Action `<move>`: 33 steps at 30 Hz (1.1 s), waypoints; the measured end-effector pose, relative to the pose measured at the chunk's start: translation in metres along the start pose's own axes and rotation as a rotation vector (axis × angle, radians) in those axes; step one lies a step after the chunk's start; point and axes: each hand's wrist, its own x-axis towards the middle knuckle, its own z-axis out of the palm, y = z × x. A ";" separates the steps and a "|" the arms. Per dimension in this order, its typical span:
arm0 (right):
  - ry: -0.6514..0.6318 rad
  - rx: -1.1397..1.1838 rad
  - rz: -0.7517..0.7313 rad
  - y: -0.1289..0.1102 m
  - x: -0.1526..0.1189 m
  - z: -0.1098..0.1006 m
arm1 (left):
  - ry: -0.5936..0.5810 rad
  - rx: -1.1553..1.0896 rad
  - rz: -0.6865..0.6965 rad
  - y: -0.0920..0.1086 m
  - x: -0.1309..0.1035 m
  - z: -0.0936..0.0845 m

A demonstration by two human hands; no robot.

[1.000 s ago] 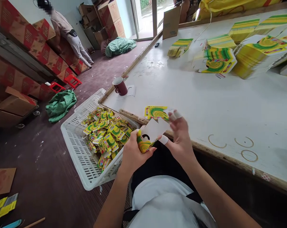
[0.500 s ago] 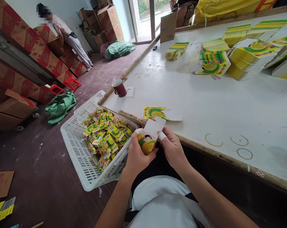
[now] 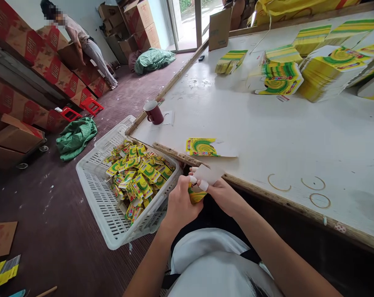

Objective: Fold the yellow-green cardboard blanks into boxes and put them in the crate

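Between my two hands is a small yellow-and-green cardboard box [image 3: 197, 196], held just off the table's front edge with its white flap sticking up. My left hand [image 3: 182, 202] wraps round the box from the left. My right hand [image 3: 222, 192] pinches it from the other side, its thumb close to the left one over the opening. White tape covers both thumb tips. Beyond them on the table lies an unfolded yellow carton [image 3: 202, 147]. To the left, a white plastic basket [image 3: 95, 196] holds many small yellow boxes [image 3: 143, 185].
A maroon mug [image 3: 155, 113] stands at the table's left corner. Stacks of flat yellow cartons [image 3: 323, 78] sit at the back right of the white table [image 3: 267, 132]. A person [image 3: 81, 39] bends over red-brown boxes at the left. Green cloth [image 3: 77, 138] lies on the floor.
My right thumb has moved left over the box opening, towards my left thumb. The white flap now tilts to the right, and less of the box shows.
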 end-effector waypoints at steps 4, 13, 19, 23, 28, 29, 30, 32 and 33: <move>-0.044 -0.345 -0.283 0.010 -0.009 0.008 | -0.034 -0.107 0.011 -0.003 0.004 0.002; 0.106 -0.671 -0.586 0.019 -0.002 -0.005 | 0.099 0.016 -0.099 -0.007 -0.002 0.002; -0.116 -0.845 -0.575 0.008 -0.002 -0.019 | 0.033 -0.034 -0.090 -0.004 -0.002 -0.021; -0.282 -0.846 -0.528 -0.014 0.003 -0.032 | -0.045 -0.159 -0.141 -0.006 0.002 -0.028; -0.263 -0.759 -0.520 -0.010 0.006 -0.030 | -0.007 -0.169 -0.079 -0.003 0.007 -0.029; -0.231 -0.748 -0.530 -0.005 0.005 -0.026 | 0.007 -0.160 -0.077 -0.003 0.007 -0.028; -0.214 -0.741 -0.534 0.001 0.005 -0.022 | 0.015 -0.153 -0.081 -0.003 0.007 -0.026; -0.230 -0.726 -0.522 0.011 0.005 -0.017 | 0.001 -0.151 -0.102 -0.008 0.006 -0.025; -0.240 -0.713 -0.515 0.014 0.007 -0.016 | -0.002 -0.153 -0.122 -0.012 0.005 -0.025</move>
